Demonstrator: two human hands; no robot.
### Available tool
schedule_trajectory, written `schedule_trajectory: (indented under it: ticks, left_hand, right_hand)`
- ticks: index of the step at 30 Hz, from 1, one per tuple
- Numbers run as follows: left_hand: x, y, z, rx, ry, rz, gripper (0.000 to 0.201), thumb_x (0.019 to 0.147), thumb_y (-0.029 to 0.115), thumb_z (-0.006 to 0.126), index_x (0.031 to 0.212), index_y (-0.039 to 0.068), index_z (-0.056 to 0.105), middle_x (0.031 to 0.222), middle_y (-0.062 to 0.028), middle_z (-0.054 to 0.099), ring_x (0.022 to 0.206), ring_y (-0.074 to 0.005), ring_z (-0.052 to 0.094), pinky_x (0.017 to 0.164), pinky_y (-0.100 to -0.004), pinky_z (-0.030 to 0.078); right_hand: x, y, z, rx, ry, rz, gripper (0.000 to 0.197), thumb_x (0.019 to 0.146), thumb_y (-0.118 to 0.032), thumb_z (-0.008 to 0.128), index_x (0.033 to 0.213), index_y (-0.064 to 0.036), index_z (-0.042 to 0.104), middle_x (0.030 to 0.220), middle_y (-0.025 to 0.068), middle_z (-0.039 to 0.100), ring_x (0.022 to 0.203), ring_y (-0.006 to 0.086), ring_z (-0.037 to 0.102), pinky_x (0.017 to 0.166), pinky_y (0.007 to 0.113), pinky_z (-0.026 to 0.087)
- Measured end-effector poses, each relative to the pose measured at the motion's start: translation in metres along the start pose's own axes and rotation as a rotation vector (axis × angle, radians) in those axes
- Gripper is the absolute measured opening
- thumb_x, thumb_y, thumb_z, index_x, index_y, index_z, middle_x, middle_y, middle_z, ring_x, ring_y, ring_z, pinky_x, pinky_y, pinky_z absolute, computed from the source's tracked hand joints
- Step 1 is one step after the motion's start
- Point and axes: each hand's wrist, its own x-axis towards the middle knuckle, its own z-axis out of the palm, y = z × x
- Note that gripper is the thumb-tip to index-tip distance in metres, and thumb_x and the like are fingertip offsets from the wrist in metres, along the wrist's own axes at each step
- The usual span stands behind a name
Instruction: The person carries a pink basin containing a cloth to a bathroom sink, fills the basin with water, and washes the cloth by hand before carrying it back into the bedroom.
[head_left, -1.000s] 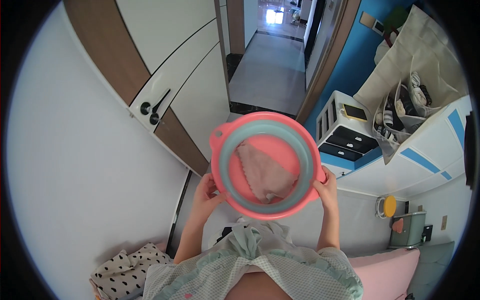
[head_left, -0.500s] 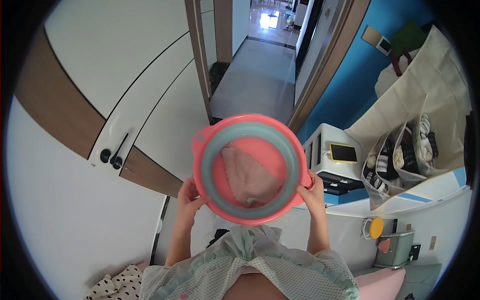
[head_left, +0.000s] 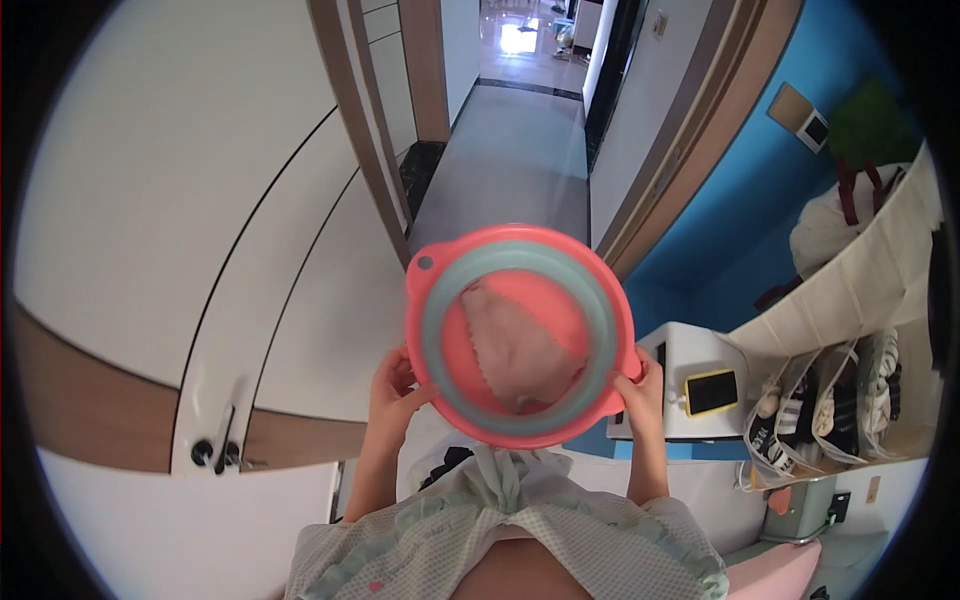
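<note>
I carry a round coral-pink basin [head_left: 523, 437] with a grey-green inner wall out in front of me at waist height. My left hand [head_left: 400, 392] grips its rim at the lower left, the thumb over the edge. On the lower right rim, beside a handle tab, my right hand [head_left: 640, 388] is closed in the same way. A crumpled pale pink cloth [head_left: 520, 352] with a scalloped edge lies on the basin's floor. The fingertips beneath the rim are hidden.
Ahead is a doorway with a grey-floored hallway [head_left: 500, 150] beyond. A white door [head_left: 290, 330] with a black handle stands open at left. To the right are a white cabinet [head_left: 690, 350] bearing a yellow-framed device [head_left: 711, 392] and a hanging cloth organizer [head_left: 850, 285] holding rolled socks.
I have moved forward toward the doorway with the basin still in both hands. The door and the cabinet now sit lower in view, and the basin is slightly further right.
</note>
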Motion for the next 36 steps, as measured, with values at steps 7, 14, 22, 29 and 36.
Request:
schedule_trajectory:
  ticks: [7, 14, 22, 29, 36]
  left_hand:
    - [0.128, 0.023, 0.0, 0.067, -0.048, -0.04, 0.04, 0.059, 0.005, 0.063, 0.098, 0.004, 0.051, 0.076, 0.001, 0.057, 0.062, -0.0057, 0.048, 0.049, -0.019, 0.029]
    - [0.25, 0.023, 0.007, 0.097, -0.093, -0.053, 0.04, 0.058, 0.005, 0.062, 0.097, 0.004, 0.052, 0.075, 0.0015, 0.056, 0.061, -0.0056, 0.047, 0.048, -0.0186, 0.029]
    - [0.375, 0.024, 0.046, 0.097, -0.099, -0.04, 0.039, 0.059, 0.003, 0.062, 0.097, 0.004, 0.051, 0.082, 0.0011, 0.057, 0.066, -0.0056, 0.051, 0.049, -0.0169, 0.032]
    - [0.479, 0.033, 0.092, 0.021, -0.115, -0.059, 0.042, 0.061, 0.0, 0.06, 0.102, 0.002, 0.05, 0.088, -0.0026, 0.058, 0.074, -0.0085, 0.055, 0.055, -0.0174, 0.037]
    - [0.603, 0.026, 0.114, 0.077, -0.158, -0.082, 0.041, 0.062, 0.002, 0.061, 0.102, 0.003, 0.05, 0.092, -0.0034, 0.058, 0.081, -0.0116, 0.055, 0.065, -0.0211, 0.042]
  right_hand:
    - [0.097, 0.004, 0.033, 0.043, 0.096, 0.036, 0.027, 0.065, 0.003, 0.055, 0.091, 0.0037, 0.053, 0.081, 0.0045, 0.058, 0.074, 0.0085, 0.053, 0.067, 0.021, 0.042]
    - [0.195, 0.021, 0.046, 0.007, 0.154, 0.016, 0.026, 0.065, 0.003, 0.055, 0.091, 0.0044, 0.054, 0.08, 0.0044, 0.058, 0.072, 0.0078, 0.053, 0.066, 0.021, 0.042]
    - [0.322, 0.025, 0.034, -0.057, 0.165, -0.017, 0.028, 0.064, 0.001, 0.058, 0.091, 0.0052, 0.053, 0.079, 0.0046, 0.058, 0.071, 0.0087, 0.053, 0.065, 0.021, 0.043]
    - [0.435, 0.031, 0.016, 0.046, 0.162, 0.018, 0.029, 0.065, 0.0, 0.058, 0.093, 0.0054, 0.053, 0.084, 0.0062, 0.058, 0.078, 0.0095, 0.053, 0.069, 0.023, 0.043]
    - [0.544, 0.047, 0.012, -0.012, 0.18, -0.02, 0.027, 0.066, 0.001, 0.057, 0.092, 0.0056, 0.052, 0.083, 0.0064, 0.058, 0.077, 0.0097, 0.053, 0.07, 0.023, 0.043]
